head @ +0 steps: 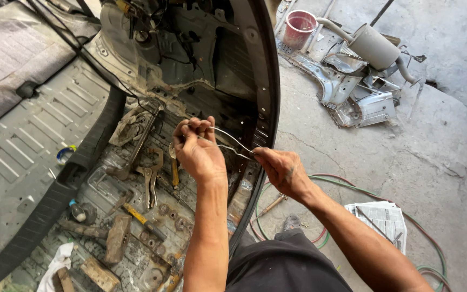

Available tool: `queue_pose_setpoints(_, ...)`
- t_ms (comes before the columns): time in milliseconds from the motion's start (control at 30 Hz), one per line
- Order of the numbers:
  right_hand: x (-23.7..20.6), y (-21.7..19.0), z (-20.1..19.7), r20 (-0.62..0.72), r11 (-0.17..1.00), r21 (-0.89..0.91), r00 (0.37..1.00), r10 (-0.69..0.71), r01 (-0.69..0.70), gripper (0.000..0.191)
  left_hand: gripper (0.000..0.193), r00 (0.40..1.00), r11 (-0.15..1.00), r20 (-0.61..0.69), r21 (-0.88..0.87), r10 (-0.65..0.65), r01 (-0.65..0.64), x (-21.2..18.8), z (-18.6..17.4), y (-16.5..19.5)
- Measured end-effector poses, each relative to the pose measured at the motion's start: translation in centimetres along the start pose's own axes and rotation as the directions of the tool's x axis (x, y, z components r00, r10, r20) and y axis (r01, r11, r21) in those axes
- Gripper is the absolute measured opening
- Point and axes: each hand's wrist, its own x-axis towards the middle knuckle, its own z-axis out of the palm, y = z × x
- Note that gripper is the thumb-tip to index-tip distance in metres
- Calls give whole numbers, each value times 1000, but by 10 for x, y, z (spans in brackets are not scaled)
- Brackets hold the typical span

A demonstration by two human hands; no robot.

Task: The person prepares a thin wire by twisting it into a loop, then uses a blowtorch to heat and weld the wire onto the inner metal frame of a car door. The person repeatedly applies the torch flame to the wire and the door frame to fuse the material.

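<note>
**A:** From the head camera, looking down: a person at the open rear of a stripped car body holds a thin, pale wire point(228, 141) between two bare hands. What is each hand doing?

**B:** The left hand point(197, 151) is curled shut around one end, fingers wrapped over the looped part. The right hand point(283, 170) pinches the other end between thumb and fingertips. The wire runs between them in two strands, just in front of the dark curved body edge point(266, 97).

**A:** And around the hands?

**B:** Below and to the left of the left hand, loose tools lie on the bare metal floor pan point(39, 135): pliers point(149, 181), a yellow-handled screwdriver point(174, 172), a hammer point(115, 238) nearer the person. Beyond the right hand, on the concrete floor point(352, 157), lie a pink bucket point(299, 27) and a grey exhaust muffler point(374, 46); under the right forearm, a folded newspaper point(382, 219) and looping hoses point(347, 186).

**A:** How would the wire be handled well, to your eye?

**B:** I'd judge it wants steady, even tension: the closed left hand as the anchor, the right pinch close to the bend, both strands kept from crossing or snagging on the body edge. Thin wire kinks easily, so small, slow turns look safer than a hard pull.
</note>
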Motion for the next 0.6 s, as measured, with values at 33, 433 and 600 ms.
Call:
queue_pose_setpoints(33, -3, -1, 2, 29, 998, 4, 997, 67, -67, 14, 8, 1000, 1000, 12, -28, -4, 5, 3, -2, -2)
queue_pose_setpoints(433, 5, -8, -9, 265, 875, 155, 872, 411, -460, 29, 10, 999, 998, -12, 33, -45, 46, -3, -2, 3)
queue_pose_setpoints(600, 22, -15, -3, 297, 847, 325, 896, 330, -420, 36, 12, 995, 991, 7, 88, -104, 103, -17, 1, -5)
